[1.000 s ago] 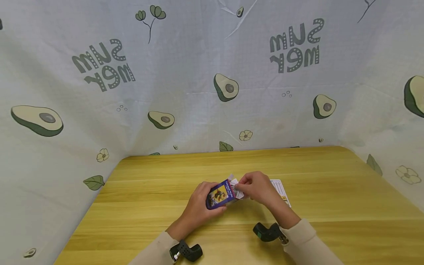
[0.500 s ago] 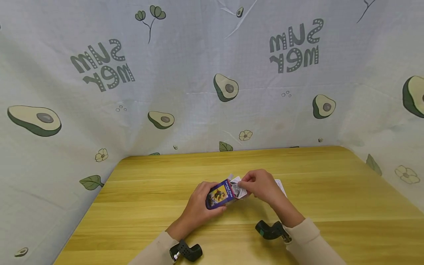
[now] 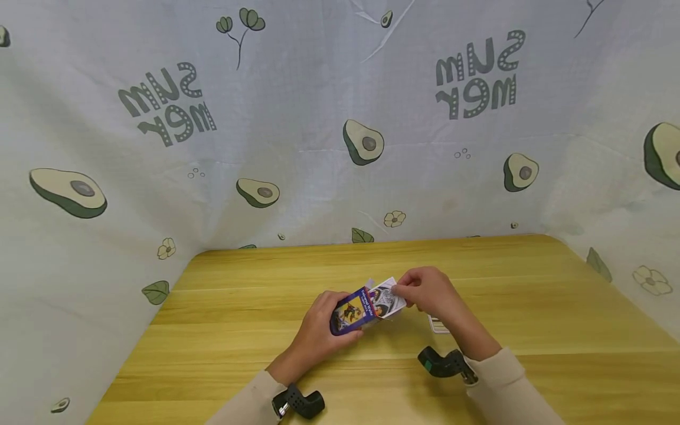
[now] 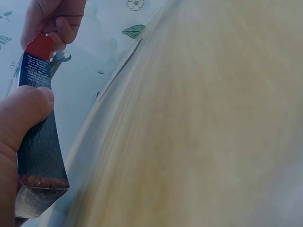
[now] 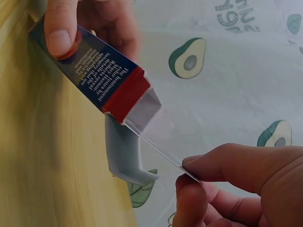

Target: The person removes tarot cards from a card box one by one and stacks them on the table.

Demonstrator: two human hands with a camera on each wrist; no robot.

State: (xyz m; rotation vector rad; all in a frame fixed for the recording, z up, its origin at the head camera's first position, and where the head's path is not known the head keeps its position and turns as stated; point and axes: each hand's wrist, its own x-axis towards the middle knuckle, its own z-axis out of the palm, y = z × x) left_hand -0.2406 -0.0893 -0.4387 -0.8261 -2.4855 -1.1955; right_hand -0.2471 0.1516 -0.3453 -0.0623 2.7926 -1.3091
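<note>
My left hand (image 3: 316, 324) grips a purple-blue tarot card box (image 3: 352, 314), tilted up to the right above the table, its mouth open. Out of that mouth sticks a white-edged tarot card (image 3: 386, 298) with a dark picture. My right hand (image 3: 427, 288) pinches the card's outer edge between thumb and fingers. The right wrist view shows the card edge-on, its inner end still inside the box (image 5: 90, 68); whether it is one card or more, I cannot tell. In the left wrist view my left thumb (image 4: 33, 106) presses along the box's printed side.
Another white card (image 3: 438, 324) lies on the wooden table (image 3: 239, 307), partly hidden under my right forearm. A pale flap (image 5: 122, 156) hangs from the box's mouth. Behind the table hangs a white cloth (image 3: 313, 88) with avocado prints.
My right hand has moved up and to the right, drawing the card farther out of the box, so more of its picture shows. My left hand and the box have stayed put.
</note>
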